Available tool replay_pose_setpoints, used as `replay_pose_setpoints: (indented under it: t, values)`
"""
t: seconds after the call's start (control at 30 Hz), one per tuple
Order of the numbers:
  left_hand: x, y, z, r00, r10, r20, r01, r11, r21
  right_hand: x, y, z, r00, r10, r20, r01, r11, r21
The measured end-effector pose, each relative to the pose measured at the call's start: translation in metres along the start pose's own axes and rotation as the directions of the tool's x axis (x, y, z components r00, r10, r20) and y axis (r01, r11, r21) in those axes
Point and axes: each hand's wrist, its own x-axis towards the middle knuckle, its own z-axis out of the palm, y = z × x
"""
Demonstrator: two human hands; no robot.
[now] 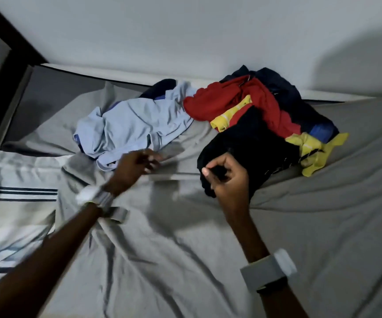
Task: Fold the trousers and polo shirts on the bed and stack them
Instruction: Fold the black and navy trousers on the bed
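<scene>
On the grey-sheeted bed (pixel 185 249), right hand (pixel 225 177) pinched the near edge of a black garment (pixel 249 143), left hand (pixel 137 164) blurred just beside a crumpled light-blue garment (pixel 135 125), its grip impossible to tell, red and yellow clothes (pixel 242 102) heaped by the far edge, striped white cloth (pixel 13 203) at the left edge.

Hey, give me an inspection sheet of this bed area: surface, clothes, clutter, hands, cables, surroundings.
Surface: wrinkled grey bedsheet, rumpled throughout.
Job's things: crumpled light blue cotton garment; red knit garment, yellow garment and navy garment heaped together; black fabric garment at the heap's front. None folded.
Clutter: white-and-navy striped bedding at the left edge.
Grips: right hand pinches the black fabric garment; left hand is blurred beside the light blue cotton garment, grip unclear.
Cables: nothing seen.
Surroundings: plain white wall; dark bed frame.
</scene>
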Motion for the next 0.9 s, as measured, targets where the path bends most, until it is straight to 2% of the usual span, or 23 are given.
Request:
replay_pose_setpoints:
  t: [0.03, 0.07, 0.13, 0.17, 0.23, 0.3, 0.37, 0.43, 0.47, 0.53, 0.57, 0.6, 0.63, 0.67, 0.73, 0.77, 0.83, 0.9]
  values:
    - [-0.018, 0.055, 0.053, 0.994, -0.063, 0.087, 0.064, 0.998, -0.012, -0.014, 0.009, 0.006, 0.995, 0.103, -0.006, -0.102, 0.994, 0.044]
    - [-0.02, 0.069, 0.071, 0.985, -0.125, 0.118, 0.129, 0.991, -0.027, -0.028, 0.02, 0.011, 0.982, 0.189, 0.015, -0.19, 0.978, 0.087]
    - [-0.026, 0.082, 0.113, 0.925, -0.253, 0.283, 0.277, 0.96, -0.049, -0.051, 0.039, 0.012, 0.952, 0.296, 0.075, -0.302, 0.947, 0.107]
    - [-0.026, 0.071, 0.13, 0.914, -0.269, 0.303, 0.296, 0.954, -0.047, -0.059, 0.041, 0.007, 0.936, 0.341, 0.09, -0.349, 0.932, 0.099]
    - [-0.038, 0.057, 0.151, 0.926, -0.298, 0.231, 0.315, 0.948, -0.04, -0.069, 0.037, -0.008, 0.9, 0.42, 0.117, -0.433, 0.892, 0.131]
    - [-0.041, 0.038, 0.159, 0.946, -0.304, 0.116, 0.32, 0.932, -0.168, -0.074, 0.037, -0.028, 0.891, 0.449, 0.064, -0.454, 0.878, 0.15]
    - [-0.045, 0.028, 0.157, 0.944, -0.327, 0.033, 0.324, 0.908, -0.265, -0.073, 0.051, -0.04, 0.89, 0.448, -0.083, -0.451, 0.892, -0.031]
    - [-0.059, 0.035, 0.161, 0.949, -0.317, 0.009, 0.301, 0.892, -0.338, -0.072, 0.064, -0.048, 0.866, 0.486, -0.122, -0.5, 0.827, -0.258]
    - [-0.068, 0.045, 0.164, 0.951, -0.308, 0.021, 0.295, 0.887, -0.356, -0.074, 0.063, -0.048, 0.816, 0.571, -0.086, -0.574, 0.786, -0.229]
    - [-0.076, 0.047, 0.171, 0.955, -0.292, 0.05, 0.286, 0.865, -0.412, -0.074, 0.056, -0.039, 0.663, 0.739, 0.122, -0.748, 0.658, 0.086]
    - [-0.079, 0.047, 0.172, 0.958, -0.281, 0.057, 0.278, 0.864, -0.42, -0.074, 0.05, -0.035, 0.636, 0.744, 0.204, -0.769, 0.588, 0.249]
    - [-0.085, 0.049, 0.169, 0.964, -0.257, 0.063, 0.26, 0.878, -0.401, -0.077, 0.046, -0.032, 0.65, 0.733, 0.2, -0.744, 0.56, 0.365]
    - [-0.089, 0.05, 0.163, 0.976, -0.206, 0.071, 0.218, 0.91, -0.353, -0.079, 0.041, -0.031, 0.675, 0.723, 0.146, -0.7, 0.566, 0.434]
    - [-0.094, 0.05, 0.155, 0.988, -0.121, 0.098, 0.144, 0.952, -0.27, -0.082, 0.043, -0.032, 0.693, 0.718, 0.064, -0.668, 0.605, 0.433]
    - [-0.098, 0.052, 0.135, 0.976, 0.063, 0.208, -0.06, 0.998, -0.022, -0.087, 0.044, -0.038, 0.709, 0.703, -0.058, -0.666, 0.694, 0.273]
    - [-0.101, 0.052, 0.125, 0.956, 0.138, 0.26, -0.172, 0.979, 0.114, -0.09, 0.046, -0.043, 0.715, 0.694, -0.088, -0.676, 0.718, 0.169]
    - [-0.107, 0.053, 0.104, 0.918, 0.239, 0.316, -0.347, 0.87, 0.35, -0.097, 0.044, -0.051, 0.77, 0.628, -0.111, -0.632, 0.775, 0.003]
    - [-0.113, 0.049, 0.074, 0.945, 0.208, 0.251, -0.323, 0.7, 0.637, -0.104, 0.03, -0.052, 0.858, 0.501, -0.109, -0.512, 0.851, -0.119]
